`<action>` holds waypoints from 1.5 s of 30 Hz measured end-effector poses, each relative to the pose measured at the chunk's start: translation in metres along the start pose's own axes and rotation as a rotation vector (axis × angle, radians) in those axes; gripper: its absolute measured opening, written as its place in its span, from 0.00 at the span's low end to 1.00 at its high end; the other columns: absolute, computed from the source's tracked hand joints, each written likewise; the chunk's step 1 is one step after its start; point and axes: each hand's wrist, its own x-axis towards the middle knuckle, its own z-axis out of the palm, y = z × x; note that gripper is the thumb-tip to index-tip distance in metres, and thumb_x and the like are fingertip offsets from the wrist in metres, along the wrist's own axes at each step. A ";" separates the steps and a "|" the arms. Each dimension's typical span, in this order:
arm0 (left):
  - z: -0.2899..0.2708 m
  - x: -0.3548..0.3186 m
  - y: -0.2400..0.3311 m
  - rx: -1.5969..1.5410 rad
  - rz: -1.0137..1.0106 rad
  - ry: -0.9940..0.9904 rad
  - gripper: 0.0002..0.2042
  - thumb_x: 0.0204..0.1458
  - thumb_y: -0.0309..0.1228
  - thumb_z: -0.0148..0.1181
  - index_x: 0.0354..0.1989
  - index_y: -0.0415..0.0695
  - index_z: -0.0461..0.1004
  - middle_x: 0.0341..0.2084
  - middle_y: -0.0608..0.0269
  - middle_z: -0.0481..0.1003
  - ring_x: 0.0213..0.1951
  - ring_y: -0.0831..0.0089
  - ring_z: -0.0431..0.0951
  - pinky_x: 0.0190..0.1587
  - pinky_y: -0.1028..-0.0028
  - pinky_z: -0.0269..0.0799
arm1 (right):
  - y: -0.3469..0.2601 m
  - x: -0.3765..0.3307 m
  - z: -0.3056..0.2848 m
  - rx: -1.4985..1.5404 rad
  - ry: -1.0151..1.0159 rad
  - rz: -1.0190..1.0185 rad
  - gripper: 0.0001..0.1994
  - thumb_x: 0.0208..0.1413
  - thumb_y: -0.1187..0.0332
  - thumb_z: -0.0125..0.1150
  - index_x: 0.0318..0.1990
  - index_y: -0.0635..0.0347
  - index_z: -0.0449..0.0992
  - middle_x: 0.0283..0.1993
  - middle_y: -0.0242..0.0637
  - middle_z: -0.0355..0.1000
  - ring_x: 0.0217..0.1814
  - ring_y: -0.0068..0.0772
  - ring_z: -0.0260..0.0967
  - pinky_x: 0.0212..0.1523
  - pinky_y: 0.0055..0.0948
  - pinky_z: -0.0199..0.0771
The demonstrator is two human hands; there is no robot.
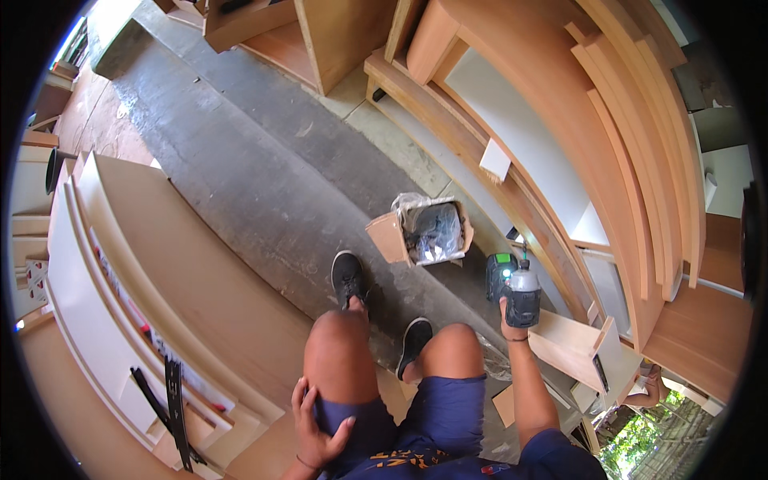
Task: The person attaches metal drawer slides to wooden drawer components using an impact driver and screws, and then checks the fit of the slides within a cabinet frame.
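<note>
In my right hand (506, 322) is a cordless drill (523, 298), dark with a grey nose and a green-marked battery. Its small light is lit and its bit points at the long wooden cabinet frame (512, 194) on the right; I cannot tell whether the bit touches it. My left hand (322, 428) rests on my left thigh with its fingers spread, holding nothing. An open cardboard box (390, 238) lined with clear plastic bags stands on the floor ahead of my feet.
Stacked panels (200, 264) fill the left side, with black drawer slides (174, 408) on them. A small wooden drawer (564, 340) lies beside my right forearm. Long curved-looking boards (640, 160) rise at the right. Another cabinet (344, 40) stands at the back.
</note>
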 end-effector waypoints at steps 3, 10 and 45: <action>0.005 0.000 0.004 -0.012 -0.061 0.071 0.38 0.41 0.43 0.65 0.60 0.41 0.57 0.62 0.41 0.53 0.64 0.46 0.54 0.64 0.53 0.49 | -0.007 0.010 0.003 0.150 -0.061 0.177 0.17 0.52 0.70 0.58 0.50 0.61 0.72 0.49 0.42 0.71 0.53 0.44 0.65 0.56 0.41 0.61; 0.027 0.001 0.019 -0.238 -0.182 0.223 0.38 0.41 0.32 0.67 0.63 0.42 0.54 0.64 0.43 0.51 0.65 0.48 0.53 0.65 0.56 0.50 | -0.030 0.011 0.003 0.344 -0.016 0.155 0.27 0.49 0.73 0.56 0.58 0.64 0.58 0.48 0.39 0.71 0.56 0.35 0.63 0.65 0.36 0.51; -0.145 -0.104 -0.131 0.912 -0.213 1.320 0.21 0.45 0.25 0.50 0.50 0.36 0.69 0.49 0.46 0.70 0.53 0.53 0.69 0.58 0.62 0.62 | 0.034 0.002 0.043 0.426 0.057 0.089 0.17 0.60 0.67 0.49 0.52 0.67 0.71 0.52 0.44 0.71 0.52 0.40 0.68 0.54 0.34 0.66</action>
